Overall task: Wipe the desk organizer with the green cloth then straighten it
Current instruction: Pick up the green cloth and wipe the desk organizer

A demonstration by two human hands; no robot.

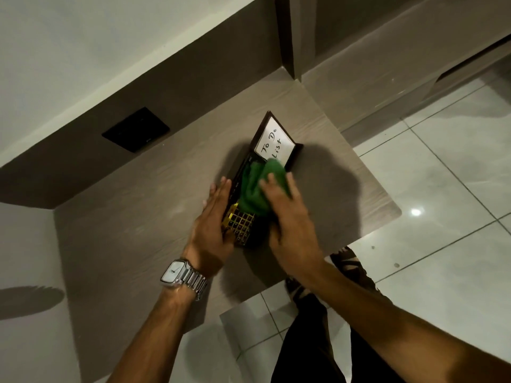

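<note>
A dark brown desk organizer (293,158) lies on the grey wood-grain desk (138,217). Its far end holds a white card reading "To Do List" (272,143); its near end shows a gold grid of small squares (240,222). A bunched green cloth (258,186) rests on the organizer's middle. My right hand (287,217) presses down on the cloth, fingers spread over it. My left hand (213,217), with a silver watch on its wrist, lies flat against the organizer's left side, fingers straight.
A black wall plate (135,129) sits on the brown back panel behind the desk. The desk's rounded right edge (395,214) drops to a glossy white tiled floor (442,189). My legs and feet (345,261) stand below the desk's front edge.
</note>
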